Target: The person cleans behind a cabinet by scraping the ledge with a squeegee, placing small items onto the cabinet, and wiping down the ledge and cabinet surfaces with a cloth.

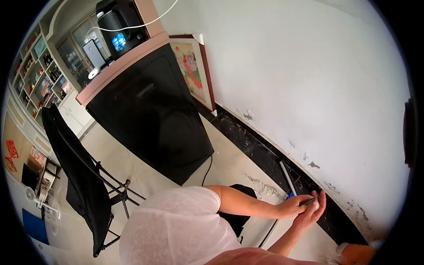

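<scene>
My left hand [291, 207] comes in from the white sleeve with its fingers closed around a small dark, thin object [308, 202]. The object's exact kind is too small to make out. Against it lies my right hand [314, 213], slightly cupped, its fingers stretched out beside the object's tip. Just beyond both hands, a long grey bar with a blue fitting [287, 177] lies by the foot of the wall. A thin dark rod [268, 234] passes below my left forearm. Black cloth-like material [238, 221] shows partly behind that arm.
A black-panelled cabinet [150, 115] stands ahead, with a black container [121, 33] on top. A framed flower picture [191, 66] leans at the white wall [300, 84], whose paint peels low down. A black folding chair [79, 176] is at left. A cable [207, 171] trails on the floor.
</scene>
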The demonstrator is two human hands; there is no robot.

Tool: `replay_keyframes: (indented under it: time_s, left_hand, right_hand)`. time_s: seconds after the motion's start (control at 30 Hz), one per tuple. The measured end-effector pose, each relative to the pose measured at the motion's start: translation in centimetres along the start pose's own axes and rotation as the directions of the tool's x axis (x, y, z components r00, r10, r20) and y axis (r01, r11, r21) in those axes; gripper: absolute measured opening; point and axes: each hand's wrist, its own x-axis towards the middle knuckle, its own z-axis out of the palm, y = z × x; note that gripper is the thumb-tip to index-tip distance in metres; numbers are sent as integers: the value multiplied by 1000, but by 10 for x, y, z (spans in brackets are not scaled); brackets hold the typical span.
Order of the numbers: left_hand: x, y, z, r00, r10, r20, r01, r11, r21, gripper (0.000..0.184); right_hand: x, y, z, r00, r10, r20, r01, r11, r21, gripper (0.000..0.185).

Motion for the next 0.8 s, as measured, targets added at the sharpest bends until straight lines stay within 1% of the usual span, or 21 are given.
replay_keyframes:
  time_s: [0.07, 0.1, 0.13, 0.17, 0.2, 0.23, 0.27, 0.3, 0.33, 0.37, 0.4, 0.43, 0.47, 0.5, 0.53, 0.6, 0.63, 0.67, 0.7, 0.73, 0.8]
  left_hand:
    - [-2, 4, 0, 998, -58, 12, 58, 996, 61, 33]
    - [2, -2, -3, 998, -61, 25, 60, 996, 64, 33]
    - [8, -12, -4, 990, -132, 46, 130, 990, 50, 31]
    - [5, -21, -1, 971, -221, 87, 219, 975, 29, 29]
    - [15, -31, 0, 991, -123, 47, 125, 991, -48, 27]
    - [8, -59, 18, 977, -214, 23, 215, 965, -150, 24]
    - [18, -29, 9, 976, -219, -11, 198, 903, -382, 23]
    - [38, -33, -5, 968, -240, -70, 154, 793, -590, 25]
    - [17, -45, 26, 973, -201, 110, 214, 623, -752, 29]
    - [29, -56, 16, 984, -148, 96, 170, 646, -744, 32]
    - [42, -60, -3, 974, -84, 210, 213, 653, -727, 35]
    - [40, -40, -1, 951, -273, 142, 276, 552, -787, 37]
    - [36, -36, -10, 938, -299, 176, 317, 533, -785, 40]
    - [31, -30, -12, 921, -350, 170, 346, 535, -771, 39]
    - [26, -30, -14, 922, -312, 230, 368, 516, -774, 37]
    - [34, -30, -18, 921, -324, 217, 375, 585, -719, 40]
    - [46, -35, -20, 913, -333, 234, 393, 576, -717, 40]
    - [45, -34, -22, 923, -311, 225, 379, 637, -672, 43]
    - [44, -33, -23, 932, -292, 213, 360, 693, -625, 48]
    - [47, -32, -23, 932, -298, 207, 360, 691, -627, 48]
    - [49, -27, -21, 923, -271, 274, 385, 656, -649, 48]
  right_hand:
    - [-2, 6, -10, 992, 124, 28, -126, 985, 115, 27]
    - [1, 1, -11, 977, 211, -25, -206, 970, 130, 29]
    - [6, 4, -17, 963, 269, -25, -257, 940, 226, 30]
    - [7, 4, -27, 933, 361, -19, -325, 860, 393, 28]
    - [14, 0, -30, 898, 440, 0, -368, 749, 550, 27]
    - [-4, -6, -50, 862, 496, -102, -327, 699, 636, 23]
    - [15, -18, -27, 851, 506, -143, -254, 634, 730, 21]
    - [32, 3, -34, 902, 432, 17, -287, 568, 771, 19]
    - [-2, -19, -72, 840, 530, -117, -243, 559, 793, 17]
    - [-3, 1, -89, 896, 420, 145, -282, 284, 916, 20]
    - [4, 10, -87, 893, 380, 243, -325, 168, 931, 25]
    - [4, 22, -89, 900, 304, 312, -355, 97, 930, 31]
    - [1, 22, -80, 896, 352, 271, -349, 181, 919, 31]
    - [-2, -1, -54, 848, 518, 115, -291, 274, 917, 29]
    - [-3, -26, -37, 759, 649, -59, -246, 369, 896, 28]
    - [-7, -5, -43, 829, 557, 49, -262, 309, 914, 26]
    - [-1, 10, -47, 854, 511, 103, -282, 286, 916, 22]
    - [-6, 14, -50, 852, 513, 103, -283, 286, 916, 22]
    - [-9, 15, -53, 868, 470, 162, -301, 239, 923, 22]
    - [-8, 17, -56, 880, 423, 217, -321, 192, 927, 23]
    - [-4, 20, -64, 865, 434, 250, -355, 179, 918, 24]
